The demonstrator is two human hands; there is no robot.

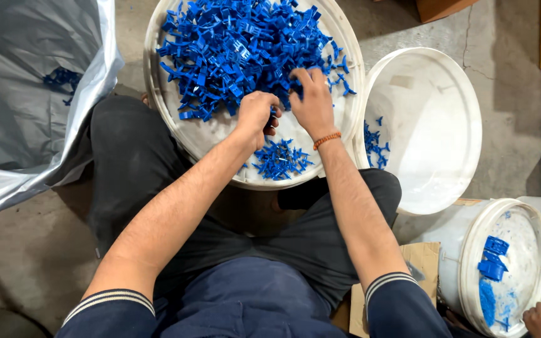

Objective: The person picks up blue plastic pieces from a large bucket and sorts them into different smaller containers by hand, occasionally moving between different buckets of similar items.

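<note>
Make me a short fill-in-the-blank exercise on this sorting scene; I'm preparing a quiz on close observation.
1. The round white tray on the person's lap is heaped with small plastic clips coloured ____.
2. The right hand has a beaded band of ____ colour at its wrist.
3. The left hand is closed in a loose ____ beside the right hand.
4. The silvery bag lies on the person's ____ side.

Missing words: blue; orange; fist; left
</note>
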